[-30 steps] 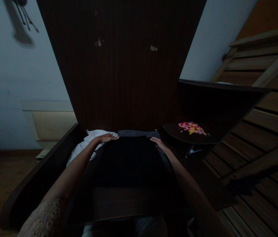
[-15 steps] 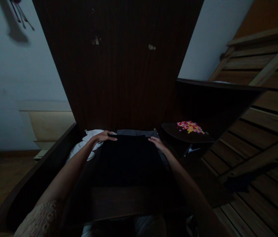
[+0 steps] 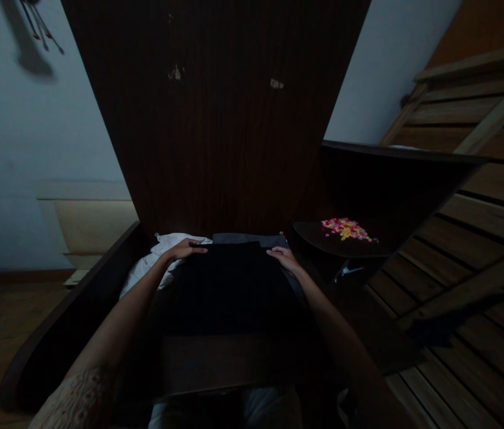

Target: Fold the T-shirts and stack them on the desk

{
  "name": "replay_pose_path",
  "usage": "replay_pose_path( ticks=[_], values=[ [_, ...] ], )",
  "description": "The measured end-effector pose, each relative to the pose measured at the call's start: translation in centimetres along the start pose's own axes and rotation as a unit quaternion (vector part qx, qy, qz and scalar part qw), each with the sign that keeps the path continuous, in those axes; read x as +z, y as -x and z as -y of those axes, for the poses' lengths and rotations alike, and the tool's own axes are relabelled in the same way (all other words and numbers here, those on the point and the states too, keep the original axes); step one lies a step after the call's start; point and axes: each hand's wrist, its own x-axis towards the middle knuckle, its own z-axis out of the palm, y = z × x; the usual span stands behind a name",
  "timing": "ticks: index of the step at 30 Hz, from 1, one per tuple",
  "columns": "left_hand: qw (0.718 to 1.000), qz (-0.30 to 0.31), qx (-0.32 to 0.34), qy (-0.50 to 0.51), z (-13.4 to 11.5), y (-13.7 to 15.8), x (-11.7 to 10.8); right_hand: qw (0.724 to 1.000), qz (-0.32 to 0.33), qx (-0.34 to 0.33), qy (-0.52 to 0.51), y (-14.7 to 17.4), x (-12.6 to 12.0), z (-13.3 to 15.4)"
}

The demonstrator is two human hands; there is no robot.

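Observation:
A black cloth point(image 3: 234, 292) lies spread over the dark wooden surface in front of me; what kind of garment or fabric it is, I cannot make out in the dim light. My left hand point(image 3: 187, 248) pinches its far left corner between thumb and fingers. At the far right corner my right hand point(image 3: 284, 257) grips the same cloth. Behind the cloth's far edge shows a grey folded cloth point(image 3: 247, 239). A crumpled white cloth point(image 3: 149, 268) lies beside and partly under my left hand and forearm.
A tall dark wooden panel point(image 3: 225, 131) rises behind the cloths. To the right, a rounded shelf point(image 3: 314, 238) bears a pile of small pink and yellow pieces point(image 3: 345, 228). A raised dark edge point(image 3: 68, 316) borders the left. Wooden slats point(image 3: 493, 220) stand far right.
My left hand has shifted slightly left with the cloth's corner. My right hand has barely moved; the cloth's far edge sits slightly more to the left.

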Motion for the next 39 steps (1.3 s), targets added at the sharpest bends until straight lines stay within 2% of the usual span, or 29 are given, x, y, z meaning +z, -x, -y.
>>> replay_pose_path(
  ticks=[5, 11, 17, 21, 24, 28, 35, 39],
  values=[
    [0.998, -0.024, 0.019, -0.052, 0.7, -0.6, 0.2, 1.0, -0.003, 0.006, -0.005, 0.1, 0.1, 0.2],
    [0.998, 0.019, -0.023, -0.048, 0.6, -1.3, 0.4, 1.0, 0.007, 0.015, -0.018, 0.0, 0.1, 0.6],
    [0.997, 0.049, 0.005, -0.065, 0.0, -1.5, -0.7, 0.998, 0.019, 0.03, -0.052, -0.3, 0.0, 0.9],
    [0.99, 0.089, -0.031, -0.1, -1.1, -2.3, -1.0, 0.997, 0.037, 0.05, -0.034, -0.6, -0.2, 1.2],
    [0.985, 0.087, -0.06, -0.135, -2.7, -2.9, -0.5, 0.997, 0.05, 0.052, 0.005, -0.9, -0.1, 1.5],
    [0.975, 0.098, 0.004, -0.201, -4.6, -3.0, 0.4, 0.997, 0.065, 0.046, 0.013, -0.8, 0.1, 1.9],
    [0.987, 0.104, 0.043, -0.113, -5.0, -2.3, 0.6, 0.996, 0.07, 0.039, -0.036, 0.0, -0.1, 2.1],
    [0.984, 0.142, 0.033, -0.106, -5.1, -2.3, 0.0, 0.998, 0.058, 0.021, -0.031, 0.0, -0.1, 2.4]
  ],
)
